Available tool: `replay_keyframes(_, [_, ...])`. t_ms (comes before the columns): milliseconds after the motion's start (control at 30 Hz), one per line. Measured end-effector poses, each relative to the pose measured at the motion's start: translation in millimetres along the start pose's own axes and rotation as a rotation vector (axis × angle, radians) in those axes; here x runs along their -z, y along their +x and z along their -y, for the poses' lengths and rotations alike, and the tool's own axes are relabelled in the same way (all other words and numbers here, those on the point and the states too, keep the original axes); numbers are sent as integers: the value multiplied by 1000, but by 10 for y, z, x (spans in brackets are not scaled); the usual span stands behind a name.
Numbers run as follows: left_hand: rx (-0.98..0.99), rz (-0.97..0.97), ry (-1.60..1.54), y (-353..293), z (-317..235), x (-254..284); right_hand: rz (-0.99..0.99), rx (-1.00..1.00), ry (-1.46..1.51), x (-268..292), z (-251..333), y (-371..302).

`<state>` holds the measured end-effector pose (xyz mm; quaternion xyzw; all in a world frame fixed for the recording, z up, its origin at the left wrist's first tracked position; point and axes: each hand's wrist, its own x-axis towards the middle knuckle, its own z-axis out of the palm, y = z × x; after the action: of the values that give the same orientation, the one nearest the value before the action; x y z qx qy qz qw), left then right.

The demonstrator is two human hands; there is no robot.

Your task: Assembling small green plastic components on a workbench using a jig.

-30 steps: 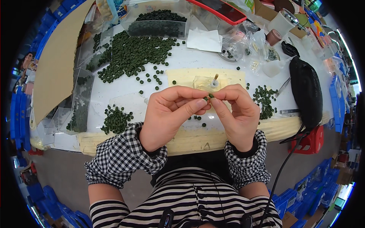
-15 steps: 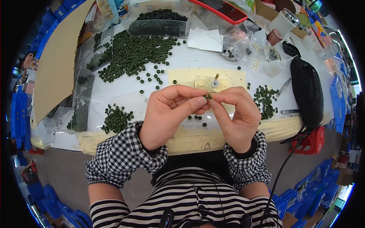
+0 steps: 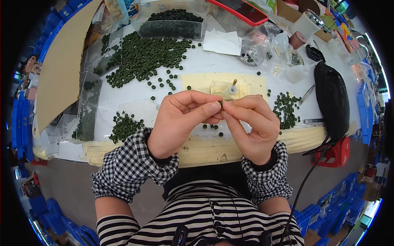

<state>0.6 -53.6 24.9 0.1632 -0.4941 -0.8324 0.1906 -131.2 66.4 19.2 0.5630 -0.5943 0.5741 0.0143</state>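
My left hand point(image 3: 180, 119) and my right hand point(image 3: 255, 127) meet over the near middle of the table. Between their pinched fingertips is a small dark green round piece point(image 3: 221, 103), mostly covered by the fingers. Just beyond my hands, a short stub with a brownish tip point(image 3: 234, 82) stands up from a taped block point(image 3: 217, 89) on a pale yellow pad point(image 3: 193, 79). A small pile of green pieces point(image 3: 126, 126) lies left of my left hand. Another small pile point(image 3: 287, 108) lies right of my right hand.
A large heap of green pieces point(image 3: 143, 57) spreads at the far left, by clear trays point(image 3: 170, 29). A cardboard sheet point(image 3: 61, 61) stands left. Right are a black mesh pouch point(image 3: 331, 98) and tweezers point(image 3: 307, 94). Farther back lie a red-cased phone point(image 3: 242, 12) and white paper point(image 3: 222, 42).
The pinched fingertips have shifted slightly left and closer together, so the green piece shows less. My left wrist has moved a little to the left.
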Motion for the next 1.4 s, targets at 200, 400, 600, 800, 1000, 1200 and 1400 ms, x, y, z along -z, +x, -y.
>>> replay_keyframes(200, [-259,-7,336,-28,-22,-23,30,-98,124,23,6,-4])
replay_keyframes(400, [-204,-22,159,-32,-40,-68,35,-124,121,35,8,-18])
replay_keyframes(600, [-219,-18,171,-29,-23,-35,49,-129,149,33,11,-22])
replay_keyframes(800, [-114,-38,153,-18,-44,-31,97,-43,61,52,9,6])
replay_keyframes(1000, [-216,10,220,-37,-43,-19,101,-45,102,60,24,1])
replay_keyframes(1200, [-254,6,182,-37,-5,-29,72,-81,153,50,16,-19])
replay_keyframes(1400, [-248,-4,160,-25,-6,-23,82,-95,155,52,18,-23])
